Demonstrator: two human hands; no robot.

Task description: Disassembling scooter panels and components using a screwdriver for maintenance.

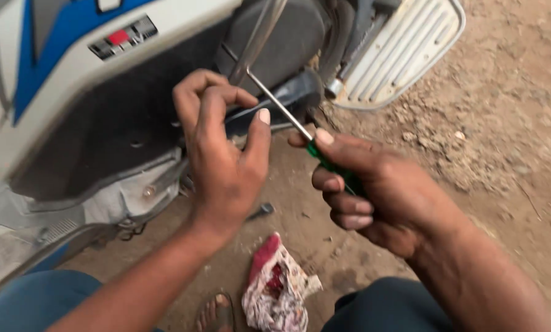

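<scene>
Bare brown dirt [503,123] strewn with small stones fills the ground, and a scooter [72,92] with white and blue panels stands on it at the left, its ribbed grey footboard [404,49] at the top.

The right hand [380,197] is closed in a fist around the green handle of a screwdriver [300,132]: the fingers are curled tight under the handle and the thumb is pressed along its top near the shaft. The thin metal shaft runs up and left from the fist toward the dark underside of the scooter, where its tip is hidden.

The left hand [223,154] is at the lower edge of the scooter body. Its fingers are bent and hooked over a dark part there, close together, while the thumb stands apart and rests against the screwdriver shaft.

A red and white rag [275,289] lies on the dirt below the hands, beside a sandalled foot [214,313].
</scene>
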